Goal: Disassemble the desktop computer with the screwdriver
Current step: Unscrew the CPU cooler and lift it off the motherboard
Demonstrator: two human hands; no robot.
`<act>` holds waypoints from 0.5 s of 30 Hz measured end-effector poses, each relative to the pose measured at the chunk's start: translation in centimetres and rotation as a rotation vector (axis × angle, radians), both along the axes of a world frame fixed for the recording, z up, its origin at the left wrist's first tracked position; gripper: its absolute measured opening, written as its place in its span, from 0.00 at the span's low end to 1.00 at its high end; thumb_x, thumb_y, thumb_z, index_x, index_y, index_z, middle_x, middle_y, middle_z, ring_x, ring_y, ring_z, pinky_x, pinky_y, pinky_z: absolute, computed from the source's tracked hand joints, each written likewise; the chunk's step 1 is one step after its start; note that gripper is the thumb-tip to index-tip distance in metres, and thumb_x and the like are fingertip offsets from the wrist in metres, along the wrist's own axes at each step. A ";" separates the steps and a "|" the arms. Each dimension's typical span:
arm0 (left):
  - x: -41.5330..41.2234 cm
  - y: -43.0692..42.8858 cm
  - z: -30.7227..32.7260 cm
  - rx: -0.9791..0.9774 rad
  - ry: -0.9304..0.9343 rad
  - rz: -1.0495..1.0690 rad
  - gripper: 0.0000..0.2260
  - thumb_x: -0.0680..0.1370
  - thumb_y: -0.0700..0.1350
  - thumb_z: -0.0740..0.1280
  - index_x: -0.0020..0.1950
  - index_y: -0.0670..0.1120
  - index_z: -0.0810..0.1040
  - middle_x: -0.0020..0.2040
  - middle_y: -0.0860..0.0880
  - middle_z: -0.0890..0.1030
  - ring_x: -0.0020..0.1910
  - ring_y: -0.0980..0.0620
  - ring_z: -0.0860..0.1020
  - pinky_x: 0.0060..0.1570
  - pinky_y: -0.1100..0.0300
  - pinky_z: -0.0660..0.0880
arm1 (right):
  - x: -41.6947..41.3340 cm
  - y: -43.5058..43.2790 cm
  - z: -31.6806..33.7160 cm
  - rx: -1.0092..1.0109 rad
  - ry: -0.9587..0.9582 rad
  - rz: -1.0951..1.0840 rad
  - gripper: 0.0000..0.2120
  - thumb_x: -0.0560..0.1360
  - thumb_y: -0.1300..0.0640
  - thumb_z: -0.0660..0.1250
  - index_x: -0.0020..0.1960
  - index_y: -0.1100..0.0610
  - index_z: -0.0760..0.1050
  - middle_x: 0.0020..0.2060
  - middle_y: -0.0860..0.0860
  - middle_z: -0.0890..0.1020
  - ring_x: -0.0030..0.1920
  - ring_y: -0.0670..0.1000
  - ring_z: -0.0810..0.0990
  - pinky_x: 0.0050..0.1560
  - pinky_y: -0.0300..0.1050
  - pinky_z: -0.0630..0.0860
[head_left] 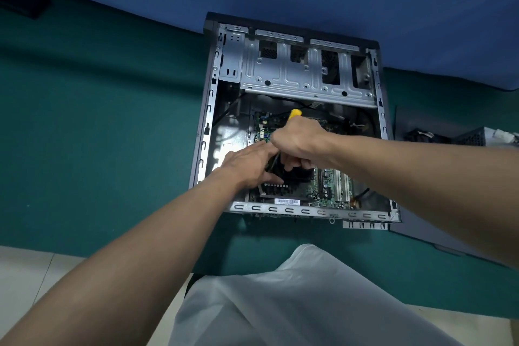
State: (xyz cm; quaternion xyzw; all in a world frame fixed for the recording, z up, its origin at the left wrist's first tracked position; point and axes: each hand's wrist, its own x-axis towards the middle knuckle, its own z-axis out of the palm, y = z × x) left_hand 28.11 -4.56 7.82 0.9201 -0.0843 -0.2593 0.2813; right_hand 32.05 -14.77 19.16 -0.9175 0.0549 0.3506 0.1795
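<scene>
An open desktop computer case (209,109) lies on its side on the green table, with its silver drive cage (303,67) at the far end and the green motherboard (331,188) inside. My right hand (297,139) grips a screwdriver whose yellow handle end (295,113) sticks up above the fist; its dark shaft (273,161) slants down to the black CPU cooler (292,174). My left hand (250,166) rests on the cooler's left side, its fingers touching the shaft near the tip. The tip itself is hidden.
A removed power supply (474,136) with loose cables lies on the table to the right of the case. A dark side panel (438,236) lies under the case's right side. A blue wall rises behind. White cloth (295,303) covers my lap below.
</scene>
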 end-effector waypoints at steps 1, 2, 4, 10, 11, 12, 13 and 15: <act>0.0 0.0 0.2 0.009 0.008 -0.006 0.35 0.69 0.63 0.72 0.71 0.62 0.59 0.72 0.54 0.69 0.71 0.50 0.66 0.65 0.51 0.65 | 0.1 -0.1 -0.2 -0.024 -0.041 0.012 0.13 0.71 0.56 0.60 0.33 0.61 0.76 0.25 0.54 0.80 0.21 0.51 0.76 0.23 0.37 0.69; 0.0 0.0 0.3 0.019 0.016 -0.005 0.36 0.69 0.63 0.72 0.73 0.61 0.59 0.73 0.54 0.67 0.72 0.51 0.64 0.67 0.51 0.64 | 0.2 -0.2 -0.4 -0.059 -0.089 0.051 0.12 0.71 0.54 0.61 0.33 0.60 0.75 0.29 0.54 0.80 0.26 0.52 0.78 0.27 0.39 0.71; 0.0 0.0 0.6 0.027 0.027 -0.014 0.38 0.70 0.62 0.72 0.74 0.59 0.57 0.75 0.54 0.64 0.74 0.51 0.61 0.70 0.48 0.62 | 0.5 -0.7 -0.9 -0.114 -0.154 0.114 0.13 0.72 0.50 0.62 0.35 0.57 0.74 0.31 0.52 0.79 0.30 0.52 0.78 0.30 0.41 0.70; 0.2 0.0 0.9 0.027 0.063 -0.100 0.43 0.73 0.60 0.69 0.77 0.62 0.42 0.79 0.56 0.51 0.77 0.53 0.51 0.74 0.46 0.54 | 1.3 -4.4 -3.9 -0.037 -0.236 -0.088 0.15 0.76 0.52 0.62 0.33 0.57 0.75 0.31 0.53 0.78 0.31 0.51 0.76 0.31 0.40 0.67; 0.2 0.0 0.8 0.022 0.058 -0.097 0.43 0.73 0.60 0.69 0.77 0.63 0.41 0.79 0.57 0.51 0.77 0.53 0.50 0.74 0.48 0.52 | 1.5 -5.3 -4.3 -0.012 -0.272 -0.159 0.16 0.76 0.52 0.63 0.31 0.56 0.73 0.30 0.53 0.77 0.30 0.52 0.75 0.31 0.41 0.67; 0.1 -0.1 0.7 0.010 0.049 -0.094 0.44 0.73 0.60 0.69 0.76 0.63 0.40 0.79 0.57 0.50 0.77 0.54 0.49 0.73 0.50 0.50 | 1.6 -6.3 -4.6 0.013 -0.302 -0.223 0.18 0.76 0.53 0.63 0.28 0.56 0.70 0.29 0.52 0.76 0.29 0.52 0.74 0.30 0.42 0.67; 0.1 -0.2 0.7 0.000 0.041 -0.091 0.43 0.73 0.60 0.69 0.76 0.63 0.40 0.78 0.57 0.50 0.77 0.54 0.49 0.71 0.53 0.48 | 1.8 -7.3 -4.9 0.028 -0.320 -0.267 0.19 0.76 0.53 0.63 0.27 0.55 0.68 0.27 0.52 0.75 0.28 0.52 0.73 0.29 0.42 0.67; 0.0 -0.3 0.7 -0.008 0.034 -0.086 0.43 0.73 0.62 0.68 0.76 0.63 0.40 0.78 0.57 0.50 0.77 0.54 0.49 0.67 0.56 0.48 | 2.0 -9.4 -5.6 0.016 -0.318 -0.308 0.19 0.77 0.53 0.62 0.28 0.55 0.69 0.28 0.52 0.76 0.29 0.53 0.73 0.31 0.44 0.70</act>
